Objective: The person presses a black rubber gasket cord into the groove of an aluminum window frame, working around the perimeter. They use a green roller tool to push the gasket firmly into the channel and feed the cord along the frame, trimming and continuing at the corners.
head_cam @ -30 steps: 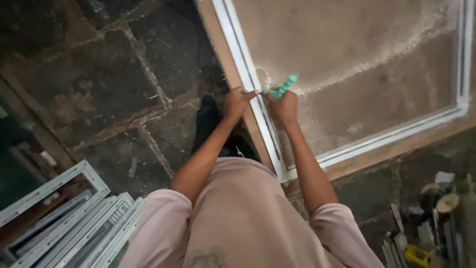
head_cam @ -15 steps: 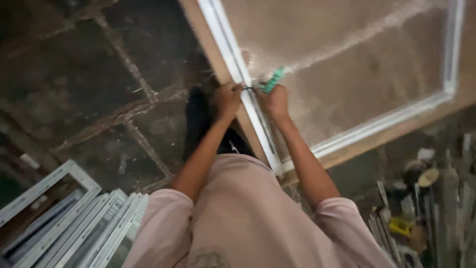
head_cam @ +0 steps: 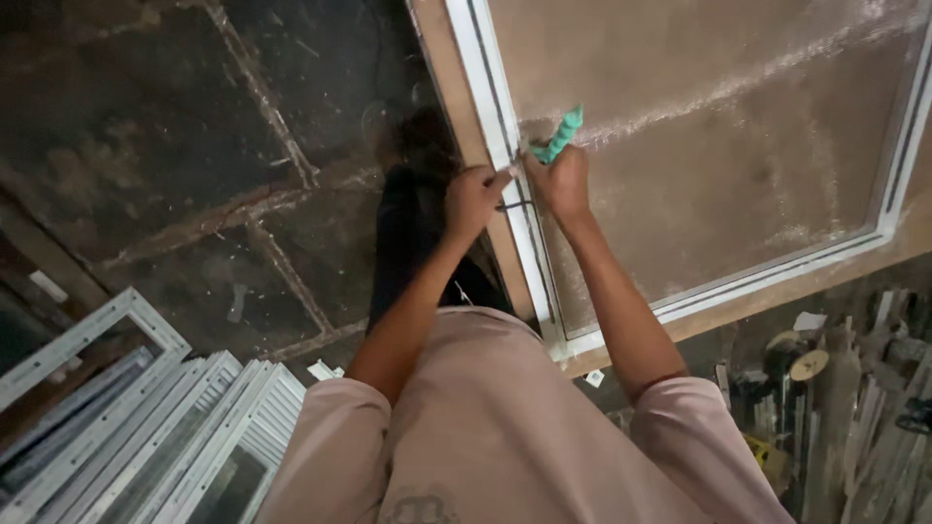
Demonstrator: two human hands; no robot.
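Both hands on white frame (head_cam: 512,194) — right hand (head_cam: 561,180) gripping green-handled tool (head_cam: 560,136).

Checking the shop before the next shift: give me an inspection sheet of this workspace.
Surface: dusty panel inside a white frame, lying flat on a board.
Job's things: green-handled tool; a thin dark strip under the hands on the frame.
Clutter: tools and scraps lower right.
Grippers: left hand pinches at the frame; right hand grips the tool.
Cables: nothing seen.
Surroundings: dark stone-slab floor; stacked white frames lower left.
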